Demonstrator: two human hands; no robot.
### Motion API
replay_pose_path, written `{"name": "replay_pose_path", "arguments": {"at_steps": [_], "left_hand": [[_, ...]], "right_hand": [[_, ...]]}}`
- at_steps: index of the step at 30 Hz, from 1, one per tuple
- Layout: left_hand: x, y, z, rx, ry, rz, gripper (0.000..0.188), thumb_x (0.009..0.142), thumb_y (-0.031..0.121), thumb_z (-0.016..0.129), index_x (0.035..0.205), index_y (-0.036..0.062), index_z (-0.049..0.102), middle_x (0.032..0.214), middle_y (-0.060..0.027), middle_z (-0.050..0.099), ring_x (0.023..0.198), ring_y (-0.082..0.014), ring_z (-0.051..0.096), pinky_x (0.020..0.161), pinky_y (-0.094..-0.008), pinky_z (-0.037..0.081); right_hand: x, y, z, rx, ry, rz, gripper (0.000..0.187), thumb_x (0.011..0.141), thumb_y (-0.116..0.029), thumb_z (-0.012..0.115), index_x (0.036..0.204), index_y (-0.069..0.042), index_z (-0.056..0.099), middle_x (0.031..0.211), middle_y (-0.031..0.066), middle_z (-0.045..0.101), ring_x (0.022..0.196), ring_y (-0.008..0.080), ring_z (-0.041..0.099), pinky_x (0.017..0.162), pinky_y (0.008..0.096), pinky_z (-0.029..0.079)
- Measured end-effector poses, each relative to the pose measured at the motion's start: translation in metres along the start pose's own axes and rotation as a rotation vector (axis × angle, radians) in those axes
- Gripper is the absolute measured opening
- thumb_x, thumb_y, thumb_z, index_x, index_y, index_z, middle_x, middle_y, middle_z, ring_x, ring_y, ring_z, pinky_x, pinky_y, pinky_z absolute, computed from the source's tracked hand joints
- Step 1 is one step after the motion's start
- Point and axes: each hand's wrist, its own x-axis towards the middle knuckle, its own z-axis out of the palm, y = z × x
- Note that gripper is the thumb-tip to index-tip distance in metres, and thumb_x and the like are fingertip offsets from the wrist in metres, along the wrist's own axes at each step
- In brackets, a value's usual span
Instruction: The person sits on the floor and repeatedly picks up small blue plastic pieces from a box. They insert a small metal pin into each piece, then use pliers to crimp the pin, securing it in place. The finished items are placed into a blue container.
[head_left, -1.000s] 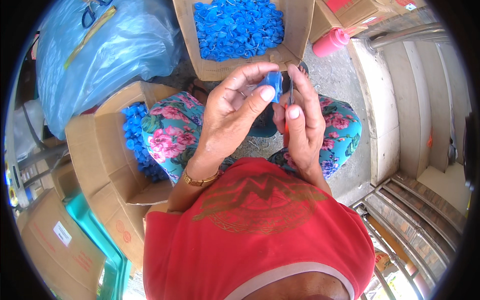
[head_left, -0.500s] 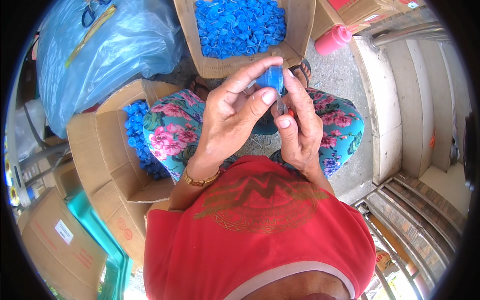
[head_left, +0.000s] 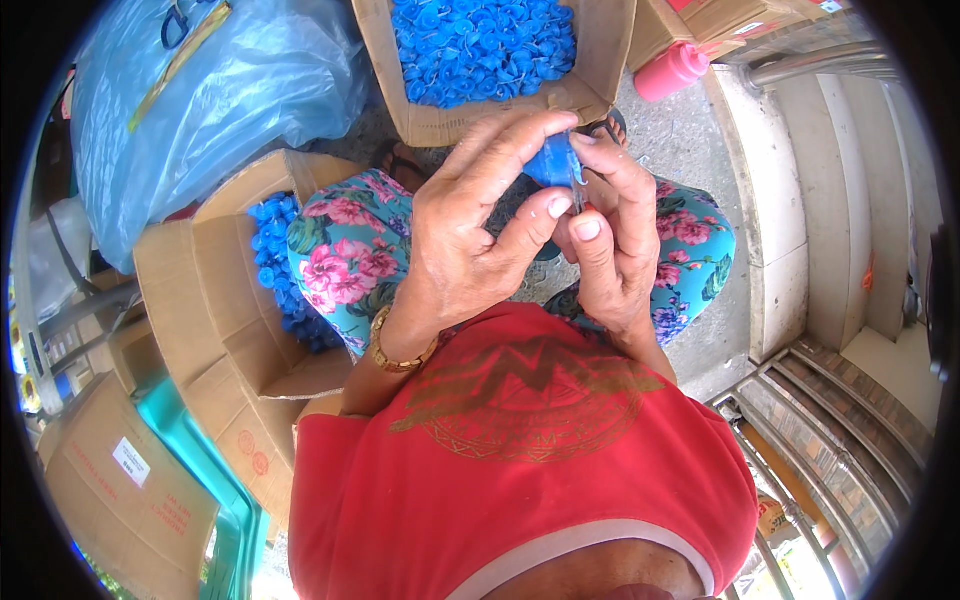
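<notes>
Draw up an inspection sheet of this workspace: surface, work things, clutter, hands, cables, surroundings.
Surface: grey concrete floor.
Work things: small translucent blue piece; thin grey metal blade; open brown cardboard box ahead, another at left, both holding small blue items.
Clutter: large blue plastic sack, cylindrical pink bottle.
Hands: left hand holds the piece; right hand holds the blade beside it.
Cables: nothing seen.
Surroundings: silver metal railing.

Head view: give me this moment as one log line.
left hand: holds blue piece; right hand: holds thin blade at its edge; ahead: open carton with blue pieces
</notes>
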Motion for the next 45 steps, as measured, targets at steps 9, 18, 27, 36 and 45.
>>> {"name": "replay_pose_path", "arguments": {"at_steps": [9,18,27,36,45], "left_hand": [[-0.004,-0.006,0.006,0.051,0.0,0.05,0.038,0.082,0.013,0.063,0.117,0.0002,0.056,0.11,-0.0164,0.057,0.099,-0.0279,0.057,0.083,-0.0329,0.046],[-0.009,-0.005,0.004,-0.391,-0.012,-0.167,0.042,0.089,0.007,0.055,0.128,-0.0026,0.046,0.128,-0.0135,0.046,0.116,-0.0201,0.046,0.094,-0.0304,0.041],[-0.007,-0.005,0.001,-0.4,-0.01,-0.124,0.045,0.086,0.005,0.059,0.128,-0.0036,0.047,0.126,-0.0132,0.048,0.118,-0.0191,0.045,0.097,-0.0306,0.039],[-0.006,-0.007,-0.004,-0.652,0.03,-0.281,0.043,0.085,0.009,0.064,0.124,-0.0051,0.05,0.12,-0.0094,0.054,0.107,-0.0148,0.051,0.093,-0.0288,0.041],[-0.012,-0.004,0.0,-0.696,-0.012,-0.31,0.043,0.085,0.01,0.064,0.124,-0.0038,0.05,0.114,-0.0074,0.057,0.104,-0.0134,0.053,0.091,-0.0274,0.042]], "right_hand": [[0.003,0.001,0.002,0.051,0.027,0.09,0.034,0.094,-0.025,0.05,0.119,-0.003,0.044,0.067,-0.0018,0.045,0.06,0.0056,0.038,0.054,0.0206,0.032],[0.005,0.001,0.001,-0.126,-0.049,-0.009,0.049,0.09,-0.018,0.053,0.133,0.0,0.037,0.07,0.0059,0.051,0.06,0.011,0.048,0.055,0.025,0.041],[0.007,-0.012,-0.004,-0.246,-0.109,0.01,0.05,0.088,-0.014,0.055,0.133,0.0,0.038,0.118,0.0185,0.055,0.068,0.0208,0.058,0.065,0.0295,0.047],[0.004,-0.014,-0.004,-0.235,-0.137,0.004,0.049,0.087,-0.014,0.055,0.132,-0.002,0.039,0.114,0.017,0.057,0.065,0.021,0.058,0.061,0.0293,0.047],[0.004,-0.003,-0.001,-0.19,-0.027,-0.018,0.033,0.089,-0.014,0.055,0.118,-0.005,0.045,0.092,0.0105,0.061,0.059,0.0127,0.053,0.055,0.0257,0.043]]}}
